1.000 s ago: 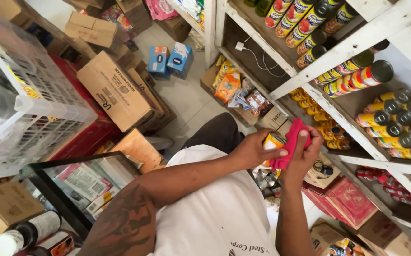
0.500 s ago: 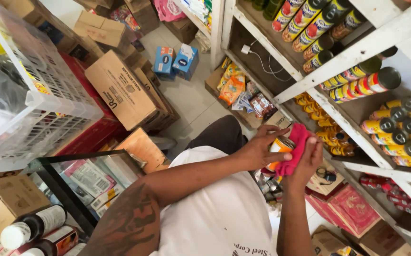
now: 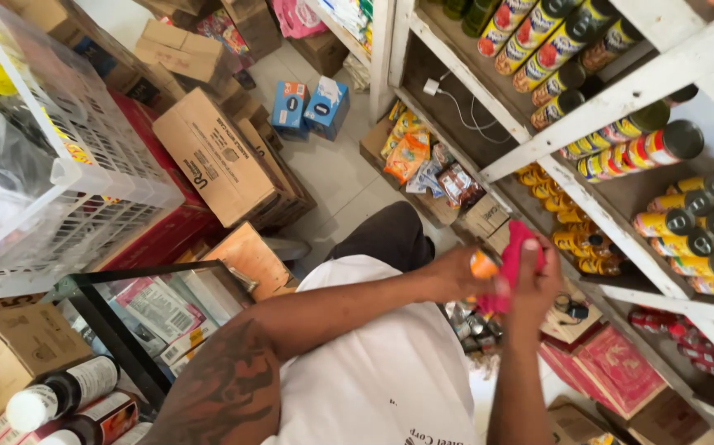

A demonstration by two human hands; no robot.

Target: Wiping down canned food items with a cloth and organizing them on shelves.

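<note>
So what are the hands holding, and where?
The left hand grips a small orange can around its side; the right hand presses a pink cloth against it.

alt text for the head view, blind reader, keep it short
Seen from above, the left hand holds a small orange can while the right hand presses a pink cloth against it, beside white shelves stacked with cans.

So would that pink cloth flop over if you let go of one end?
Probably, yes. The pink cloth is bunched and folded around the small orange can between the left hand and right hand, so it looks soft. It likely weighs very little and wouldn't roll.
</note>
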